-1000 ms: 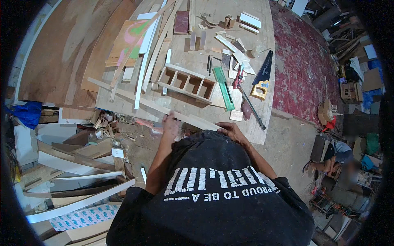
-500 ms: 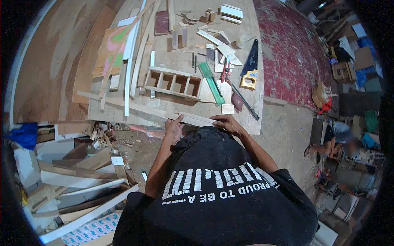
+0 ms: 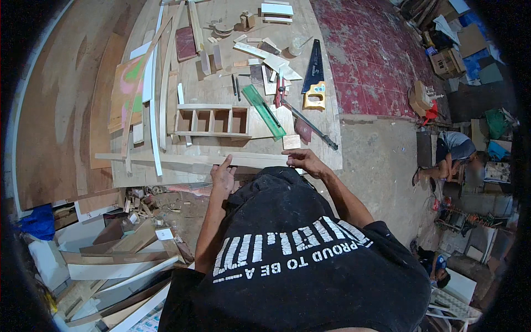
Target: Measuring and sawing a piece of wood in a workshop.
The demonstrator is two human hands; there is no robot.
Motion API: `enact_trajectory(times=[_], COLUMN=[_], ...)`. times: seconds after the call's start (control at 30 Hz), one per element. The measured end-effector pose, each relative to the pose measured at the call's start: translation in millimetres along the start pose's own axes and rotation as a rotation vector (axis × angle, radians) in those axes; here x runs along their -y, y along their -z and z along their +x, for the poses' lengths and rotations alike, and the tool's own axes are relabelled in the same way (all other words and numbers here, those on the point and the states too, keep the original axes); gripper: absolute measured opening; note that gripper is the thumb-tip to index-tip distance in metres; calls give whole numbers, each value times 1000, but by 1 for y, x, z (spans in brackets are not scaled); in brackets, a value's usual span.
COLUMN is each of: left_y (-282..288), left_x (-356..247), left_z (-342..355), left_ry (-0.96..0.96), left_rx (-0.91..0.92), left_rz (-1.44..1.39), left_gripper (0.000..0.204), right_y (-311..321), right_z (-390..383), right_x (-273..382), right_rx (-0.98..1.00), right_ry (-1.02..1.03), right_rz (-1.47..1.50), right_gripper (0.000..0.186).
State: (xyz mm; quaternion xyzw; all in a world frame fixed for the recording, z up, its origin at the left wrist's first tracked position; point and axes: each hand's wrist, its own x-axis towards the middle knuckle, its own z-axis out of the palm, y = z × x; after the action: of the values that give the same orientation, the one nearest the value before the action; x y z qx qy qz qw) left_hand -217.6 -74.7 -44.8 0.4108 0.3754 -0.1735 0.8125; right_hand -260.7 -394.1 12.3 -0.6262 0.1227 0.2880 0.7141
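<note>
A long, pale wooden strip (image 3: pixel 166 158) lies across the near edge of the wooden worktable (image 3: pixel 149 176), close in front of me. Beneath its middle, my left hand (image 3: pixel 223 176) grips the strip with the thumb and a finger at its edge. My right hand (image 3: pixel 306 161) pinches the strip's right end between thumb and fingers. A lengthwise line on the right part may be a second, shorter strip; I cannot tell. Just beyond stands a small wooden frame (image 3: pixel 213 134) divided into several compartments. A small square wood piece (image 3: pixel 291 141) lies near my right fingers.
On the table lie a green ruler (image 3: pixel 264 112), a red-handled clamp-like tool (image 3: pixel 280 91), a handsaw (image 3: pixel 314 77), offcuts and long strips (image 3: pixel 167 83). Scrap boards (image 3: pixel 121 254) pile up at lower left. Two other people are at the right, one crouched (image 3: pixel 458 148).
The view has turned slightly, shifting the tabletop leftward. The strip now lies more level across the picture, with both hands still on it. A second person has come into view at lower right.
</note>
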Motion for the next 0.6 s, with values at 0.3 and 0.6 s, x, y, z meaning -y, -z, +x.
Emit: enact_trajectory(times=[0.3, 0.6], left_y=[-4, 0], left_x=[-1, 3], left_z=[3, 7], left_ry=[13, 34], left_rx=[-11, 40], left_rz=[-17, -63], left_gripper=[49, 54], right_y=[-2, 1], right_z=[-2, 0], right_x=[4, -7], right_rx=[-77, -80], right_ry=[12, 17], right_rz=[-65, 38], right_gripper=[37, 33])
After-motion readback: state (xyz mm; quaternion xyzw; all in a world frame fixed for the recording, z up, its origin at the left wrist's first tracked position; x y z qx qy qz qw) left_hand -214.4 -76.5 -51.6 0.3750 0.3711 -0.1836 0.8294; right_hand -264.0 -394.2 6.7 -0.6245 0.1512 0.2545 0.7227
